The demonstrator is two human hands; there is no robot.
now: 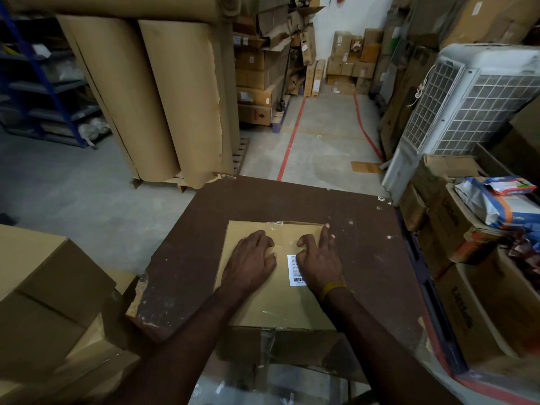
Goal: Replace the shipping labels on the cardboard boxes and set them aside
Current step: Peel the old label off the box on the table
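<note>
left hand (252, 258) lies flat, fingers released, on the box (263, 305); right hand (320, 260) presses the label (293, 268), fingers half curled, grasping nothing.

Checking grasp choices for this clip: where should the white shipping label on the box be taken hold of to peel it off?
Probably at the shipping label's free left long edge or near-left corner, coming from the left. The right hand rests over its right side, so only that strip shows. It lies flat on the cardboard box, so a fingertip must lift an edge first.
</note>
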